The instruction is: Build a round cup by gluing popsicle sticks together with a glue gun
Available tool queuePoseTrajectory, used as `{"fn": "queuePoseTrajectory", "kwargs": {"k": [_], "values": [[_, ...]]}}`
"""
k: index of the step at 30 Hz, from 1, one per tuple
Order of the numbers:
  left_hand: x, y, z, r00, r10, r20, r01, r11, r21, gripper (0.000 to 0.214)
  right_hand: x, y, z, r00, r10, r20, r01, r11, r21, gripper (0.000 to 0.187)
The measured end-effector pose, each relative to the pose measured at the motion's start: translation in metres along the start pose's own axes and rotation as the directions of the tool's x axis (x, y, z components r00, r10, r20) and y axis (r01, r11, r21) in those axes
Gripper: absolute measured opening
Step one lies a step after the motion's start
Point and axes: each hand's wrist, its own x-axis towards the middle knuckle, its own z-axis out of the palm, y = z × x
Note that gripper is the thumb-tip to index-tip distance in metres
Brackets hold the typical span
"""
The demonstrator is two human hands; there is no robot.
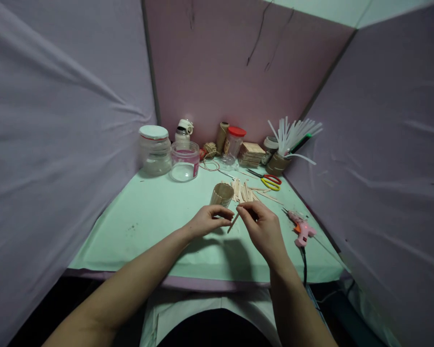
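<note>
My right hand (263,230) pinches a thin wooden craft stick (233,224) between thumb and fingertips, the stick slanting down to the left. My left hand (210,220) is held beside it, thumb and fingers apart, with the fingertips close to the stick; whether they touch it I cannot tell. Just beyond the left hand stands a round cup (222,193) with sticks set upright around its outside, its lower part hidden by the fingers. A loose pile of craft sticks (243,191) lies behind my right hand.
A pink glue gun (303,231) with a cord lies at the right. Scissors (269,180) with red and yellow handles rest behind the sticks. Along the back stand a lidded jar (155,153), an open tub (184,164), stacked wooden squares (251,155) and a holder (278,165) of white glue sticks.
</note>
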Motion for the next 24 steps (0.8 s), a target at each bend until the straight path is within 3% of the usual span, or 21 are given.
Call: {"fn": "queuePoseTrajectory", "kwargs": {"k": [4,6,10,12,14,17,20,24], "values": [[-0.003,0.008,-0.008,0.997,0.047,-0.053,-0.049,0.998,-0.034,0.027,0.002,0.003,-0.007,0.999,-0.015,-0.033,0.016,0.999,0.049,0.021],[-0.003,0.01,-0.014,0.985,0.108,-0.133,-0.114,0.993,-0.043,0.024,0.004,0.01,-0.004,0.998,-0.019,-0.056,0.025,0.995,0.1,0.02],[0.0,0.012,-0.027,0.885,0.264,-0.383,-0.262,0.963,0.059,0.022,0.006,0.026,0.014,0.994,-0.054,-0.091,0.069,0.982,0.173,0.017],[0.001,0.012,-0.03,0.829,0.369,-0.42,-0.31,0.929,0.203,0.018,0.006,0.032,0.025,0.99,-0.089,-0.11,0.107,0.981,0.163,0.017],[0.002,0.011,-0.03,0.796,0.475,-0.375,-0.343,0.864,0.368,0.019,0.005,0.035,0.034,0.984,-0.129,-0.12,0.145,0.98,0.137,0.017],[0.003,0.009,-0.028,0.804,0.551,-0.224,-0.382,0.767,0.516,0.029,0.004,0.037,0.043,0.978,-0.172,-0.115,0.184,0.976,0.112,0.017],[0.006,0.006,-0.026,0.829,0.549,-0.106,-0.418,0.735,0.534,0.032,0.003,0.037,0.047,0.976,-0.191,-0.106,0.202,0.973,0.108,0.017],[0.009,0.003,-0.025,0.852,0.517,-0.083,-0.411,0.758,0.507,0.03,0.002,0.04,0.052,0.979,-0.188,-0.078,0.196,0.975,0.104,0.018]]}}
